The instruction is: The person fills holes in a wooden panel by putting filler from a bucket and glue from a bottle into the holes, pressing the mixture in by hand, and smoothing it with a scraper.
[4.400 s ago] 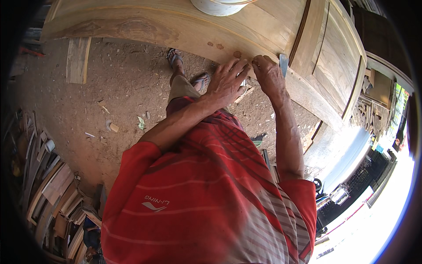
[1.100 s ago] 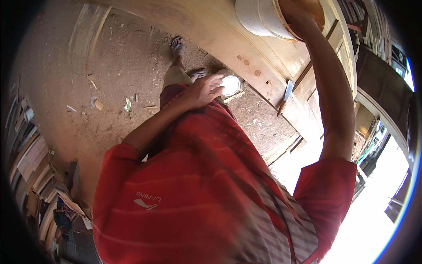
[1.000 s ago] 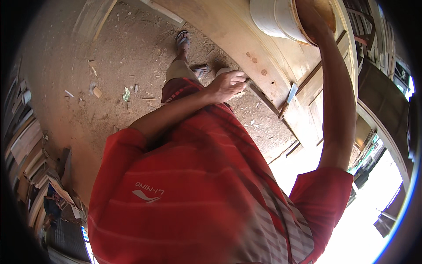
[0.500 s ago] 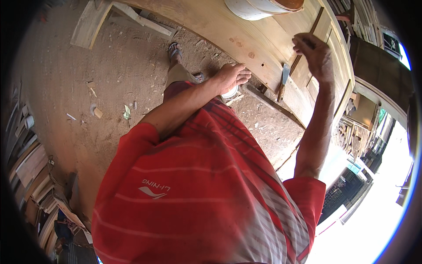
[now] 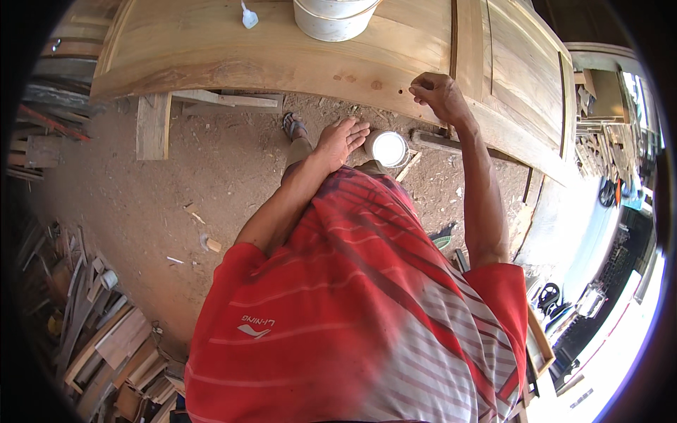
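Note:
My left hand (image 5: 340, 141) is open in front of my body, fingers stretched out, beside a white bucket (image 5: 379, 141) with a wire handle on the ground. My right hand (image 5: 443, 99) is over the near edge of a long panelled wooden door (image 5: 282, 60). Its fingers are curled into a pinch, and whatever lies between them is hidden. A small dark hole shows in the wood beside its fingertips. On the door stands another white bucket (image 5: 333, 27), cut off by the top of the picture. Left of it lies a small white brush or scraper (image 5: 249, 17).
A wooden support (image 5: 153, 127) stands under the door at left. Wood scraps litter the dirt floor (image 5: 141, 204), with an offcut (image 5: 211, 244) at left. Stacked timber (image 5: 120, 338) fills the lower left. More wood pieces (image 5: 610, 151) stand at right.
The view has swung, showing more of the door's left part. My right hand is lower and closer to the door's near edge. The putty knife seen on the door before is out of sight.

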Action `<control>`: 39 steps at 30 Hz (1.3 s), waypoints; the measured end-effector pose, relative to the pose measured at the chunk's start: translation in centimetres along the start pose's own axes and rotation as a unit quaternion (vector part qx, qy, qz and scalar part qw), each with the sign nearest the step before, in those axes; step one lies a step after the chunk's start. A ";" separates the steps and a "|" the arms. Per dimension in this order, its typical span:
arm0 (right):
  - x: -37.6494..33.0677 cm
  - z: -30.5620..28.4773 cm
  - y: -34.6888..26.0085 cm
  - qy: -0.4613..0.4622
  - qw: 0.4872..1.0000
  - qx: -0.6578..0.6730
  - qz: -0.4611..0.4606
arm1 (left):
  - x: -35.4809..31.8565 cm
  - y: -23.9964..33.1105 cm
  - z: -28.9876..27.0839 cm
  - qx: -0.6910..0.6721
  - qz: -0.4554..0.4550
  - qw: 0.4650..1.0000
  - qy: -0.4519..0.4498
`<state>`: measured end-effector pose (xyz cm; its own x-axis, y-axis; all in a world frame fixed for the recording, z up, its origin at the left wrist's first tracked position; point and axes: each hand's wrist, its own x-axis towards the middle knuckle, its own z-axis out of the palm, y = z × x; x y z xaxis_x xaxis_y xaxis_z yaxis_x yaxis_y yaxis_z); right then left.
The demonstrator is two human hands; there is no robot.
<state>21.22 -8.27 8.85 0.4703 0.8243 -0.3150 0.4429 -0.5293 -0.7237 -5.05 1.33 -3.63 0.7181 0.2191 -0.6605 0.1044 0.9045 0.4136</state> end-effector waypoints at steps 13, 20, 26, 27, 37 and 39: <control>0.4 -0.7 0.3 0.038 0.998 0.037 0.014 | 0.0 1.0 -3.8 0.028 0.009 0.994 0.101; -0.3 -0.9 1.8 0.066 0.992 0.097 0.041 | -0.9 1.8 0.2 0.171 0.025 0.985 -0.010; -3.7 -1.5 2.0 0.113 0.981 0.157 0.010 | 1.7 -0.8 3.1 0.023 -0.073 0.987 -0.138; -4.8 -1.7 1.1 0.116 0.980 0.160 0.038 | 2.1 -1.2 3.6 0.024 -0.074 0.987 -0.142; -11.5 -0.5 3.2 0.137 0.955 0.235 0.122 | 2.8 -4.7 7.1 -0.288 -0.014 0.930 -0.228; -12.0 -0.5 2.7 0.139 0.948 0.228 0.171 | 3.0 -4.8 7.5 -0.298 -0.003 0.927 -0.227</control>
<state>17.16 -19.71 11.00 0.7386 0.5011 -0.4509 -0.1177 -0.5627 -0.8182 1.77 -5.11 -2.87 0.9482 0.1599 -0.2745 -0.1928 0.9764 -0.0973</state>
